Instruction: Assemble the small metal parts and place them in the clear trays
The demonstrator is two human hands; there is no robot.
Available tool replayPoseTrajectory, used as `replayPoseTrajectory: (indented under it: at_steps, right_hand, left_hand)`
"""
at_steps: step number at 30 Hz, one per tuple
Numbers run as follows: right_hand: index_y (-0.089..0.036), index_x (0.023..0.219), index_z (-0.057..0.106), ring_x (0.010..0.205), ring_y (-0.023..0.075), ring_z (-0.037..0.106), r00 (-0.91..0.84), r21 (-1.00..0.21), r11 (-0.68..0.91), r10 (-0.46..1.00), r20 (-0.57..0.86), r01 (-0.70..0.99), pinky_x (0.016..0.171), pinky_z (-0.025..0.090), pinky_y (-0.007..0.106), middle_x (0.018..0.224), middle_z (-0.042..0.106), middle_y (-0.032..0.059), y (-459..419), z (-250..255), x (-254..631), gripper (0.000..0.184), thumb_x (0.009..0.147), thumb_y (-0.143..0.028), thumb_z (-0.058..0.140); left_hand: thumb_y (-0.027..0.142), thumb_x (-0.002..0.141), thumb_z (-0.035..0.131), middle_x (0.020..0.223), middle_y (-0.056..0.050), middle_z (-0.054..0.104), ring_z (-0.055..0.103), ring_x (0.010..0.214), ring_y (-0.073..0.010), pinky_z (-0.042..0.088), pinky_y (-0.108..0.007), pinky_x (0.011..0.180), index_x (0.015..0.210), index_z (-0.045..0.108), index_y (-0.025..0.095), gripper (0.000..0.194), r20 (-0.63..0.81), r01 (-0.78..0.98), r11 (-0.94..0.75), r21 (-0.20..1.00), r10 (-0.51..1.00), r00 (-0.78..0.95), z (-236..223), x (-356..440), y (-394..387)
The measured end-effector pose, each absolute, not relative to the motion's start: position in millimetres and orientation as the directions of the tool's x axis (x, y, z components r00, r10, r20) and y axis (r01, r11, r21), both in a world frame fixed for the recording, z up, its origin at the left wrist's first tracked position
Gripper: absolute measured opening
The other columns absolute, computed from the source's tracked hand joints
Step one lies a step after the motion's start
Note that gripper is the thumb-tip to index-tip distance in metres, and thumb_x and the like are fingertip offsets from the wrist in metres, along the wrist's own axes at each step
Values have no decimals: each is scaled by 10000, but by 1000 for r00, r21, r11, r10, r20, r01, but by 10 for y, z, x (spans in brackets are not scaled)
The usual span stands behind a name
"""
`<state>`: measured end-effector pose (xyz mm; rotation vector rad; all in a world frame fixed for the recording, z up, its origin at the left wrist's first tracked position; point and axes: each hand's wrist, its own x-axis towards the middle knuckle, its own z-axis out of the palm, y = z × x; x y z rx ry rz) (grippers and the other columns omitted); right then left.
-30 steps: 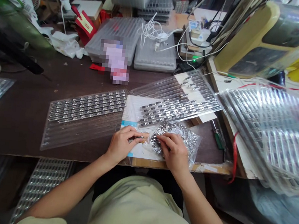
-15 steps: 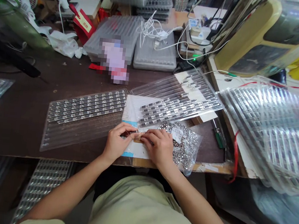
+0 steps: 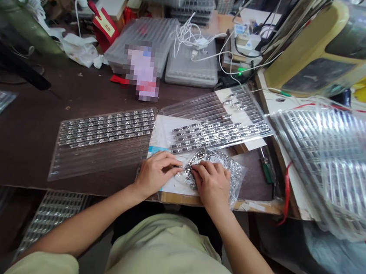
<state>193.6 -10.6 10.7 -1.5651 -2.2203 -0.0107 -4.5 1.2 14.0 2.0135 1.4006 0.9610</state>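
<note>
My left hand [image 3: 157, 174] is closed in a pinch on a small black-and-silver connector [image 3: 177, 166], above a white sheet [image 3: 173, 186] at the desk's front edge. My right hand [image 3: 213, 183] rests over a clear plastic bag [image 3: 240, 171] of small shiny metal parts. Its fingertips are pinched together among the parts; whatever they grip is too small to make out. Beyond my hands, a clear ribbed tray [image 3: 189, 107] carries rows of connectors and several loose ones. To the left lies another ribbed tray [image 3: 78, 165] with connectors filling its far rows.
A green-handled tool [image 3: 267, 173] lies right of the bag. Stacked clear trays [image 3: 346, 171] overhang the right side. At the back are closed trays [image 3: 191, 70] under a tangled white cable [image 3: 187, 37], a red box [image 3: 104, 28] and a yellow machine [image 3: 304, 45].
My right hand has moved right, away from my left fingertips and onto the bag of metal parts. My left hand has shifted slightly right, still pinching the connector.
</note>
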Motion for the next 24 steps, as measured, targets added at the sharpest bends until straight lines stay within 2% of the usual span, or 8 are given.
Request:
replayPoseTrajectory:
  at_steps: [3,8,18,21,24]
  right_hand:
    - [-246,840,650,809,184,495,-272,-230,363,897,348,903,715,301,337,867,675,9,-110,61,1935,114,900,-296,568]
    - [-241,869,638,832,175,514,-240,-296,360,896,374,885,734,312,327,888,670,14,-118,12,1924,111,912,-287,546]
    - [-208,892,605,812,169,537,-195,-409,358,901,387,840,734,338,315,867,679,13,-116,2,1934,96,923,-235,518]
    - [-197,917,612,807,162,552,-190,-485,383,897,400,786,731,361,306,869,682,23,-113,32,1907,112,929,-219,502]
    - [-205,941,628,823,157,571,-227,-533,422,891,393,733,737,373,296,891,690,23,-110,56,1829,120,928,-225,510]
  left_hand:
    - [302,803,674,856,-41,686,619,833,-177,495,-308,755,892,726,242,119,290,600,-389,699,921,260,92,19,11]
    - [255,787,694,848,-40,686,616,832,-174,494,-310,759,886,723,229,107,300,598,-399,695,917,263,28,24,10]
    - [233,783,699,854,-30,706,629,834,-169,485,-307,773,834,724,228,58,273,548,-376,747,926,263,38,43,-6]
    - [272,796,686,857,-25,709,631,827,-169,466,-311,780,832,718,228,65,299,576,-357,735,934,197,131,-50,102]
    - [323,790,686,873,-19,709,617,853,-202,416,-364,837,835,706,235,100,325,744,-253,618,944,51,229,-258,378]
